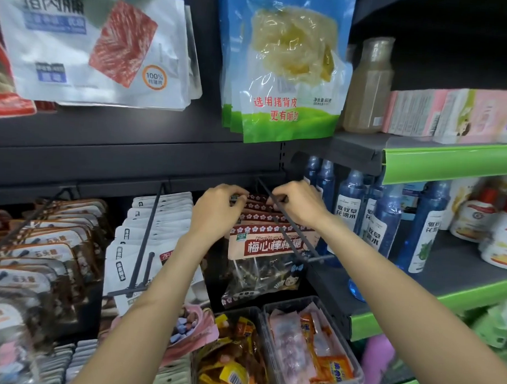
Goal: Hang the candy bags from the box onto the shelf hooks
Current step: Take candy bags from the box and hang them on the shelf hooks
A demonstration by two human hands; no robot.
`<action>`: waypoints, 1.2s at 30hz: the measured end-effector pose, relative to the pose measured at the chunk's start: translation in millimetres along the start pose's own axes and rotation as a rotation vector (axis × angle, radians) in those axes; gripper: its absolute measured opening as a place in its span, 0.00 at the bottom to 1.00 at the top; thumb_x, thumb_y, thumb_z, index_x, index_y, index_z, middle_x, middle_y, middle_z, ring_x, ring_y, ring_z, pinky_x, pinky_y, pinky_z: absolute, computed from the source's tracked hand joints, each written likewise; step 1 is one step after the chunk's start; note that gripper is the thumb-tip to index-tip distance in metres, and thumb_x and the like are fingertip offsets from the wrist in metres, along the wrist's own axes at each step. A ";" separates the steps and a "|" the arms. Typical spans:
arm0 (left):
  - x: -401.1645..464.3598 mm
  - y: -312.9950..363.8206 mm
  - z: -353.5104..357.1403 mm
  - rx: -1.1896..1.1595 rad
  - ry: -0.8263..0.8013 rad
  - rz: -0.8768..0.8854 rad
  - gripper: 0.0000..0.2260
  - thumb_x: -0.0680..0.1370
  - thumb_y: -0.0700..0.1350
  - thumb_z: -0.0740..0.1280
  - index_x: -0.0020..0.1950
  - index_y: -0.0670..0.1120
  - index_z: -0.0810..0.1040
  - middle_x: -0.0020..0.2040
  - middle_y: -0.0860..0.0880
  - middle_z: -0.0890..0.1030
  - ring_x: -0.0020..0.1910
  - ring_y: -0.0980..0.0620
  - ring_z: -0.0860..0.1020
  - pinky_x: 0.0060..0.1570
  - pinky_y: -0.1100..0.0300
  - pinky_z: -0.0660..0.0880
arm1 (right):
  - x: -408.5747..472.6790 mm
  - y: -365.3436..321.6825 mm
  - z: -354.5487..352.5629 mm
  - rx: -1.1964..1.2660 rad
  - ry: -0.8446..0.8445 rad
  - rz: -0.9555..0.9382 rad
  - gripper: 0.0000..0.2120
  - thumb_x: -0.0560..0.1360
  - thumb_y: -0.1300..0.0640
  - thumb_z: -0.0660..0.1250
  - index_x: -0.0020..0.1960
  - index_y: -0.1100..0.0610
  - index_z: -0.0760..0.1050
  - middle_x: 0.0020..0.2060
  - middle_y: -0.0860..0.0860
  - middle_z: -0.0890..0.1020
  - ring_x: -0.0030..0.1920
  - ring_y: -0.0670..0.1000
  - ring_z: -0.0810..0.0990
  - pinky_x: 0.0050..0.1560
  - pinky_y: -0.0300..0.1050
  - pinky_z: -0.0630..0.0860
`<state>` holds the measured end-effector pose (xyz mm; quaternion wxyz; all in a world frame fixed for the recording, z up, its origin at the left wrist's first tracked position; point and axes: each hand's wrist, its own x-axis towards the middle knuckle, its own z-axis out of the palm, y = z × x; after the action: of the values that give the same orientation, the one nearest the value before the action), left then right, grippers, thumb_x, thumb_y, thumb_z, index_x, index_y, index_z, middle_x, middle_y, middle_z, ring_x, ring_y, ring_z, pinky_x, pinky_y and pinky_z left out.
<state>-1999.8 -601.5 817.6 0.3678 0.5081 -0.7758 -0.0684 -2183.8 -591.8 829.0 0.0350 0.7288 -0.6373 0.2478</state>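
Left hand [217,209] and right hand [299,203] pinch rear candy bags [266,244] on the hook [285,221]; hanging step underway; next, presumably, sliding them back.

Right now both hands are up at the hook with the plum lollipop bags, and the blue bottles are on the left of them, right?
Not quite. Both hands, left hand and right hand, are at the lollipop bags, but the head view shows the blue bottles on their right.

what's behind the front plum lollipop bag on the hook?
Behind the front plum lollipop bag, more bags of the same kind hang on the hook; only their flower-print top strips show. The left hand and right hand grip the rearmost tops. Their lower parts are covered.
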 end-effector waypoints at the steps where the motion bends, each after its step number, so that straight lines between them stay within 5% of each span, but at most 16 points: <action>1: 0.2 -0.8 -0.1 0.002 -0.047 -0.017 0.11 0.81 0.50 0.61 0.60 0.54 0.79 0.60 0.50 0.79 0.59 0.49 0.76 0.46 0.60 0.66 | -2.4 0.0 -1.3 0.011 0.002 -0.005 0.14 0.76 0.66 0.67 0.52 0.50 0.83 0.47 0.52 0.85 0.48 0.55 0.82 0.48 0.53 0.79; 5: 0.1 -1.3 -2.5 -0.031 -0.189 -0.072 0.10 0.80 0.53 0.62 0.59 0.59 0.79 0.58 0.53 0.81 0.56 0.52 0.77 0.48 0.58 0.72 | -4.9 -0.3 -4.3 0.038 -0.002 -0.012 0.11 0.76 0.64 0.67 0.52 0.52 0.84 0.48 0.52 0.86 0.50 0.55 0.82 0.52 0.54 0.78; 9: -3.5 1.7 -5.6 -0.047 -0.138 -0.040 0.07 0.78 0.53 0.66 0.53 0.60 0.81 0.53 0.55 0.83 0.53 0.53 0.78 0.46 0.58 0.74 | 10.0 1.2 -3.0 0.041 0.078 0.022 0.12 0.78 0.62 0.66 0.58 0.52 0.81 0.53 0.52 0.84 0.54 0.53 0.82 0.56 0.53 0.78; 13: -4.6 1.2 -5.5 -0.019 -0.127 -0.033 0.08 0.78 0.53 0.65 0.54 0.57 0.82 0.55 0.54 0.82 0.54 0.52 0.78 0.47 0.58 0.74 | 25.9 -6.5 2.3 -0.097 -0.025 0.070 0.17 0.76 0.67 0.64 0.62 0.55 0.79 0.58 0.58 0.81 0.56 0.59 0.81 0.59 0.51 0.77; 18: -6.2 -1.2 -4.4 0.019 -0.124 -0.037 0.12 0.79 0.54 0.63 0.59 0.54 0.81 0.59 0.52 0.81 0.56 0.50 0.78 0.49 0.59 0.73 | 33.0 -11.6 7.3 -0.092 -0.009 0.112 0.13 0.74 0.73 0.61 0.45 0.61 0.82 0.45 0.58 0.84 0.44 0.58 0.82 0.49 0.50 0.80; 21: -6.8 -0.1 -4.6 0.033 -0.116 -0.040 0.12 0.79 0.53 0.63 0.59 0.54 0.81 0.60 0.53 0.81 0.57 0.50 0.78 0.48 0.59 0.72 | 33.3 -11.4 11.3 -0.045 0.013 0.145 0.11 0.77 0.69 0.61 0.47 0.60 0.82 0.46 0.55 0.84 0.41 0.54 0.78 0.51 0.47 0.75; 28: -6.8 2.2 -4.3 0.034 -0.115 -0.050 0.12 0.79 0.52 0.62 0.58 0.53 0.82 0.59 0.53 0.81 0.55 0.51 0.78 0.43 0.61 0.68 | 32.5 -14.3 5.8 0.099 0.053 0.125 0.11 0.80 0.63 0.62 0.57 0.57 0.81 0.56 0.54 0.83 0.55 0.55 0.81 0.59 0.47 0.75; 34: -9.3 6.4 -8.5 -0.138 -0.122 0.104 0.12 0.78 0.54 0.65 0.56 0.52 0.83 0.63 0.56 0.77 0.62 0.55 0.74 0.62 0.56 0.70 | 28.0 -15.8 -4.3 0.167 -0.038 0.161 0.17 0.83 0.50 0.56 0.51 0.60 0.80 0.46 0.56 0.83 0.52 0.58 0.79 0.53 0.49 0.73; 36: -13.2 11.2 -9.6 -0.077 -0.181 0.184 0.12 0.79 0.54 0.64 0.57 0.52 0.83 0.62 0.57 0.78 0.61 0.57 0.74 0.58 0.61 0.69 | 25.9 -11.7 -4.8 0.151 -0.057 0.124 0.14 0.82 0.55 0.57 0.57 0.57 0.80 0.55 0.55 0.83 0.57 0.56 0.79 0.58 0.48 0.73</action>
<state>-1999.1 -582.5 823.2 0.3201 0.4121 -0.8460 -0.1099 -2172.6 -611.5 846.8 -0.0537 0.6953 -0.6615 0.2758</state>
